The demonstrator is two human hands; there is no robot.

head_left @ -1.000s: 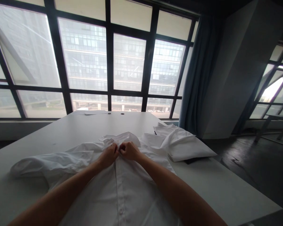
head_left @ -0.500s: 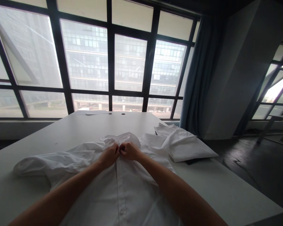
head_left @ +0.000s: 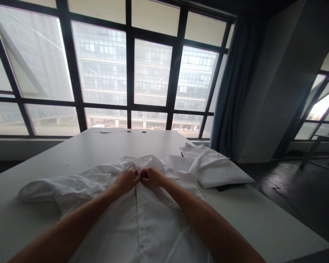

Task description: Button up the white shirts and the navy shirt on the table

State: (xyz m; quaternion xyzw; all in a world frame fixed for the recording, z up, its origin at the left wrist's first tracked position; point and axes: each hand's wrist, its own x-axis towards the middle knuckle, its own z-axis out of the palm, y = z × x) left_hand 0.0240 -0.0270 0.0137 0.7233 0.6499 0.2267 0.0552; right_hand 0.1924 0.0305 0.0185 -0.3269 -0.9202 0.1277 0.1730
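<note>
A white button-up shirt (head_left: pixel 142 223) lies spread front-up on the white table (head_left: pixel 98 146), collar away from me, one sleeve stretched to the left. My left hand (head_left: pixel 126 180) and my right hand (head_left: pixel 151 176) meet at the top of the button placket just below the collar. Both are closed, each pinching an edge of the shirt front there. Buttons show down the placket nearer to me.
A folded white garment (head_left: pixel 216 168) lies on the table's right side, over something dark at the edge. Small dark items and papers (head_left: pixel 109 130) sit at the far end by the large window. The table's right edge drops to a dark floor.
Both hands stay pinched together at the collar end of the placket. The view has shifted slightly; the shirt lies as before.
</note>
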